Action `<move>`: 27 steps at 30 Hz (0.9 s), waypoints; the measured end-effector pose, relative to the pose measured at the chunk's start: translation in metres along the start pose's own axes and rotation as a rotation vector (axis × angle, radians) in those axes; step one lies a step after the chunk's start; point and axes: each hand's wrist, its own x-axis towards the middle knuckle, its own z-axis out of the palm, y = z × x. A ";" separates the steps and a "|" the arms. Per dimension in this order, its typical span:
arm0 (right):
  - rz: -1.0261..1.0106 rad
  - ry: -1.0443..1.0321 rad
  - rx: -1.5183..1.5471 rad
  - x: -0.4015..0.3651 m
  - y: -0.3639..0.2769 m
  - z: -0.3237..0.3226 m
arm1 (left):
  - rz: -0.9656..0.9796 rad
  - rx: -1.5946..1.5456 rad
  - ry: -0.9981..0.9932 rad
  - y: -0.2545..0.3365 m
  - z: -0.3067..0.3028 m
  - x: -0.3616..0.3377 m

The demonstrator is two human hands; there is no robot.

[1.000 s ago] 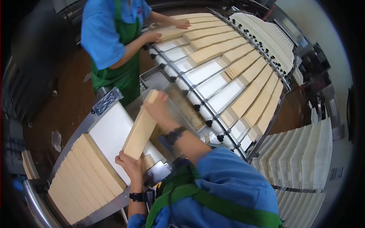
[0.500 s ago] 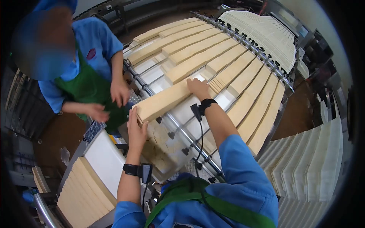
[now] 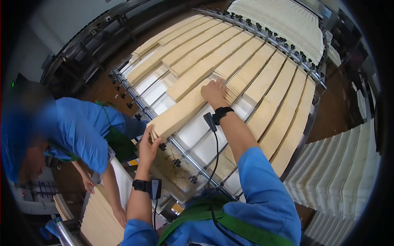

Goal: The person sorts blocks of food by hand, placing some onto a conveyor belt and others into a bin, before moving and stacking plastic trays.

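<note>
A long block of thin pale-yellow sheets stacked together lies across the near edge of the rack, between my hands. My left hand holds its near end, with the thumb apart from the fingers and the layers showing at the edge. At the far end, my right hand presses and grips the block with bent fingers; some fingertips are hidden. Just right of that hand lies a narrow group of similar layers. More long pale blocks sit in the neighbouring lanes, divided by metal rods.
A metal rail with black knobs runs along the rack's near edge. Below it is a tray of broken pale pieces. At left, a co-worker bends over another row of blocks. Folded white cloths are piled at right.
The co-worker has turned and bent down, both arms now reaching to the blocks at lower left. My hands stay on the same block; my view has shifted slightly.
</note>
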 end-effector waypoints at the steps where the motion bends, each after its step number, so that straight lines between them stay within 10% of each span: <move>1: -0.010 0.040 0.038 -0.002 -0.001 0.000 | 0.034 -0.073 0.005 -0.005 0.006 0.006; 11: -0.342 -0.022 0.161 -0.106 -0.022 -0.012 | -0.095 -0.260 0.273 -0.004 0.036 -0.013; 14: -0.489 -0.038 0.205 -0.152 -0.028 -0.010 | 0.220 0.403 0.565 -0.002 0.021 -0.057; 27: -1.338 -0.460 0.468 -0.331 -0.109 0.025 | -0.311 -0.200 0.837 -0.076 -0.056 -0.264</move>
